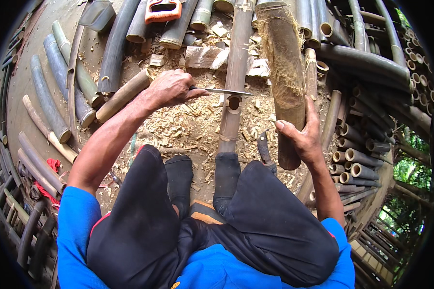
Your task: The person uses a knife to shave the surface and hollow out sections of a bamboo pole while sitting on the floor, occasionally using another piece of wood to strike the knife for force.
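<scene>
My left hand [172, 87] is closed around a chisel [225, 91], whose handle is mostly hidden in the fist. Its slim metal blade points right and lies across a bamboo pole [230, 120], just above a dark hole [234, 102] cut in it. The pole runs away from me between my legs, its near end by my right foot. My right hand [301, 132] grips a thick wooden club [283, 62] near its lower end, thumb in front and fingers partly hidden. The club stands roughly upright in view, right of the pole, with frayed, worn fibres along its side.
Wood chips [178, 123] cover the ground around the pole. A dark curved blade [264, 147] lies by my right knee. An orange-handled saw [163, 10] rests on bamboo lengths at the back. Cut bamboo [53, 103] lies at left; more is stacked [364, 171] at right.
</scene>
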`<state>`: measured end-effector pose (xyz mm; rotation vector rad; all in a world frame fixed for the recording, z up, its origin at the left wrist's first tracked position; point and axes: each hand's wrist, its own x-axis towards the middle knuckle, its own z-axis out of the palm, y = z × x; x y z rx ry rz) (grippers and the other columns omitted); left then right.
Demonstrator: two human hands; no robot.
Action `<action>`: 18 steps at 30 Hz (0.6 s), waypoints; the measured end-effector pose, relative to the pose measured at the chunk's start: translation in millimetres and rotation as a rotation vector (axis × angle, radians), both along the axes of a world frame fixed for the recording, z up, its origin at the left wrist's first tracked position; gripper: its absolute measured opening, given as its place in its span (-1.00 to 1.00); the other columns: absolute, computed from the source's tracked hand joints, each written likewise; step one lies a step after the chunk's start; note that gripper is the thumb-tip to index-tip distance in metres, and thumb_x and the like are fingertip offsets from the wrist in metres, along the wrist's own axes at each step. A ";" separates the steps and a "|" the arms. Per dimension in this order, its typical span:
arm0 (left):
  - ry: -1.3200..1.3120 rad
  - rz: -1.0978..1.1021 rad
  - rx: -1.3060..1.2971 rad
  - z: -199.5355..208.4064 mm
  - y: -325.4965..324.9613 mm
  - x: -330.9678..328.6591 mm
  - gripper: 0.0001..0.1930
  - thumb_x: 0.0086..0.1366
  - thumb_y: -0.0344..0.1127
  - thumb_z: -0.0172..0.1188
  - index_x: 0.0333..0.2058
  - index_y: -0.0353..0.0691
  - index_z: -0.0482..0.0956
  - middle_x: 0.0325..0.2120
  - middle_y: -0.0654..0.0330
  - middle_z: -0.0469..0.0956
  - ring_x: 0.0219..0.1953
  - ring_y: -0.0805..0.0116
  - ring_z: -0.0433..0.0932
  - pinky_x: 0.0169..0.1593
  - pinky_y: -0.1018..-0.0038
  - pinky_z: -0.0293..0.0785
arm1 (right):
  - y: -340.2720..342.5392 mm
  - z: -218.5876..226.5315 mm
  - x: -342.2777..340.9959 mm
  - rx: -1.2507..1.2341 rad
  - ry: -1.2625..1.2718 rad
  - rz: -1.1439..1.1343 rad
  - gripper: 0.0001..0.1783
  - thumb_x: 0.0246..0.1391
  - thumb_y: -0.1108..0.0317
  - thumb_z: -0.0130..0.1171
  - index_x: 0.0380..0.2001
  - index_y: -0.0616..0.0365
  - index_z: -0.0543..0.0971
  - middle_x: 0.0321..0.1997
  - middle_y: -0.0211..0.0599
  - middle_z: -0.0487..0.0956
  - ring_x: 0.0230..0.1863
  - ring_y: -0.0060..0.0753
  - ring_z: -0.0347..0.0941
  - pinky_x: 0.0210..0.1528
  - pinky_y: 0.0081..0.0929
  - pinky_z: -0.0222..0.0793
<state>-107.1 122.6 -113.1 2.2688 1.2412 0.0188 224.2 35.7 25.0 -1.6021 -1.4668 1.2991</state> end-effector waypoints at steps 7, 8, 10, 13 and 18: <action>0.086 0.056 0.062 5.0 -9.8 3.4 -0.29 0.35 0.37 0.14 -0.49 -0.31 0.69 -0.55 -0.12 0.63 -0.40 -0.13 0.66 -0.32 0.05 0.55 | -15.6 -44.4 4.5 0.395 -0.377 0.165 -0.07 0.14 0.17 0.39 0.40 0.31 0.14 0.04 0.25 0.58 0.00 0.14 0.64 0.07 -0.09 0.56; 0.090 0.059 0.009 5.6 -7.2 6.0 -0.29 0.35 0.36 0.15 -0.47 -0.32 0.69 -0.54 -0.12 0.63 -0.40 -0.13 0.67 -0.31 0.05 0.55 | -19.6 -53.7 1.7 0.212 -0.519 0.227 -0.08 0.18 0.15 0.33 0.42 0.29 0.08 -0.04 0.43 0.56 -0.09 0.32 0.63 0.01 0.11 0.57; 0.080 0.029 0.031 -7.8 -7.7 14.8 -0.30 0.34 0.35 0.17 -0.46 -0.33 0.70 -0.54 -0.12 0.64 -0.39 -0.13 0.68 -0.29 0.03 0.55 | -10.0 -52.3 13.4 0.069 -0.802 0.468 -0.22 0.19 0.16 0.32 0.31 0.27 0.19 -0.14 0.36 0.59 -0.16 0.31 0.62 -0.05 0.16 0.55; 0.066 0.055 -0.002 -10.2 -9.0 7.3 -0.35 0.31 0.26 0.26 -0.50 -0.37 0.69 -0.63 -0.16 0.56 -0.47 -0.16 0.63 -0.33 0.00 0.51 | 15.2 11.5 -15.1 -0.177 -0.586 0.428 -0.22 0.19 0.08 0.34 0.31 0.29 0.28 0.02 0.33 0.57 0.03 0.14 0.61 0.15 -0.13 0.50; 0.170 0.059 0.022 -5.4 -17.8 -11.3 -0.27 0.32 0.39 0.15 -0.48 -0.32 0.69 -0.58 -0.11 0.63 -0.41 -0.10 0.69 -0.31 0.05 0.56 | 10.7 30.8 -28.1 0.375 -0.156 0.101 -0.24 0.10 0.22 0.39 0.29 0.30 0.34 0.19 -0.04 0.49 0.12 -0.13 0.51 0.20 -0.22 0.42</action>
